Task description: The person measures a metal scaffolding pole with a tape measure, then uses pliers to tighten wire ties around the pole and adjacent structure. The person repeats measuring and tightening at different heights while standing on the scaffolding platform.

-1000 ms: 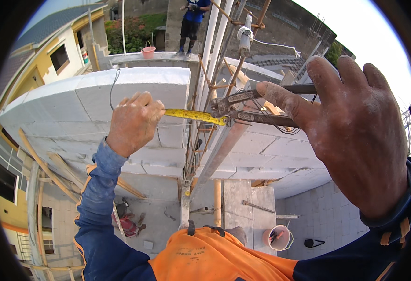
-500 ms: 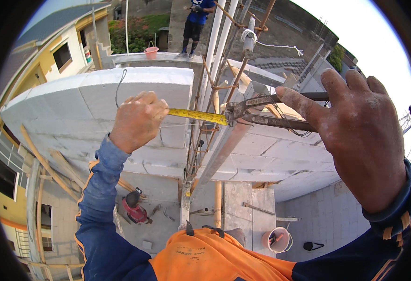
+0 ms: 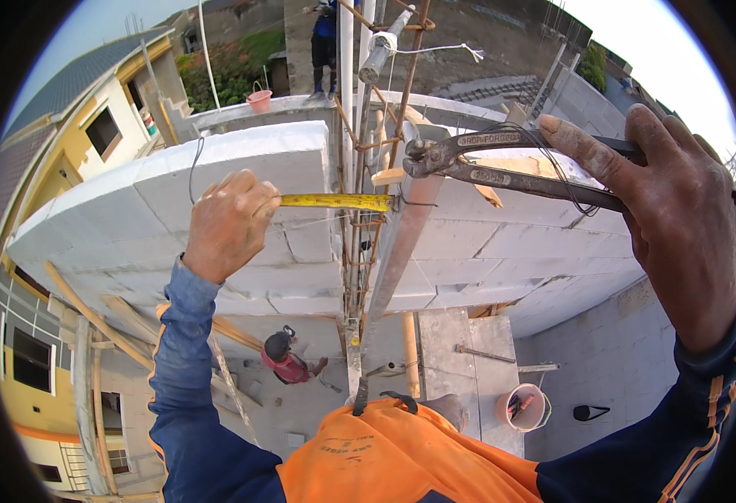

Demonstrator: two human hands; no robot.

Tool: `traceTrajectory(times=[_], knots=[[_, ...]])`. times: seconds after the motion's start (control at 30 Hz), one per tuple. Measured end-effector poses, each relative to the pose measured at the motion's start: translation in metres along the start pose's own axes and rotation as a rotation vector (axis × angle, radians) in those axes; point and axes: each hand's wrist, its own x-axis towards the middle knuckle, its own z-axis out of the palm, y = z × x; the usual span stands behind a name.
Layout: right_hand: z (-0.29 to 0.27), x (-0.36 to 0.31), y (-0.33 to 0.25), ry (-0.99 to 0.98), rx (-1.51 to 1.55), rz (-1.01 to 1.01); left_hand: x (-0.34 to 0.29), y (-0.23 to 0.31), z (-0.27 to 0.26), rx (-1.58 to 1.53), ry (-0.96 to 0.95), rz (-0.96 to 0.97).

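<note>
My left hand is closed round one end of a yellow tape measure strip stretched level to the right. At the strip's far tip a short dark wire sticks out across the upright metal-edged board. My right hand grips the handles of steel end-cutting pincers; their jaws are just above and right of the strip's tip, apart from it. A loop of thin tie wire hangs round the pincers' handles.
Rusty rebar rises beside the white block wall. Below are a plank platform, a bucket with tools and a bent-over person. Another person stands beyond, beside a pink bucket.
The pincers' jaws have come away from the strip's tip, moving up and right with my right hand. My left hand still holds the strip. The view has shifted, and the person below has moved.
</note>
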Motion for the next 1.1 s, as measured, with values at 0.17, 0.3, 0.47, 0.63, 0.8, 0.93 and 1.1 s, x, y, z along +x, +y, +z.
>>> traceTrajectory(times=[0.17,0.3,0.47,0.63,0.8,0.93,1.1], knots=[[0.011,-0.016,0.013,-0.014,-0.013,0.018,0.0,0.002,0.002,-0.013,-0.011,-0.013],[0.02,-0.025,0.022,-0.005,0.033,0.009,0.001,0.001,0.002,-0.026,-0.043,-0.028],[0.025,-0.03,0.026,0.029,0.114,0.008,0.003,-0.002,0.002,-0.041,-0.034,0.001],[0.022,-0.031,0.025,0.027,0.044,0.005,0.005,-0.005,0.003,-0.029,-0.045,0.028],[0.022,-0.038,0.024,0.027,0.201,0.068,0.007,-0.006,0.003,-0.037,-0.055,0.011],[0.025,-0.051,0.026,0.073,0.291,0.144,0.008,-0.006,0.002,-0.054,-0.054,0.026],[0.041,-0.085,0.0,0.147,0.606,0.437,0.008,-0.007,0.001,-0.053,-0.064,0.003]])
